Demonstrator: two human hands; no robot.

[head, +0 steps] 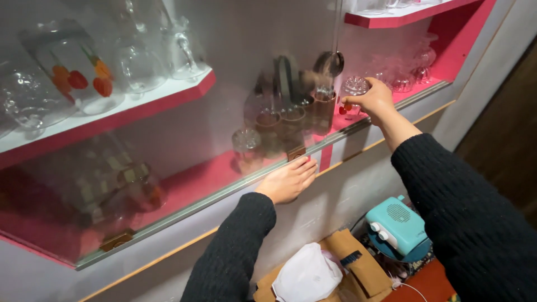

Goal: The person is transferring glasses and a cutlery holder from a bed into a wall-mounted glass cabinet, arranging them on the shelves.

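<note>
A glass-fronted cabinet with pink shelves fills the view. My left hand (288,180) lies flat, fingers together, against the metal bottom rail (224,189) of the sliding glass door (168,134). My right hand (373,100) reaches into the uncovered part of the lower shelf (330,150) and grips a small clear drinking glass (354,88) with red marks. Brown cups and glasses (291,114) stand behind the pane to the left of that glass.
An upper white-and-pink shelf (123,112) carries clear jugs and a glass with orange flowers (78,70). More glassware (403,75) stands at the far right. Below sit a teal box-shaped appliance (396,223), a white bag (306,274) and a brown cloth (358,263).
</note>
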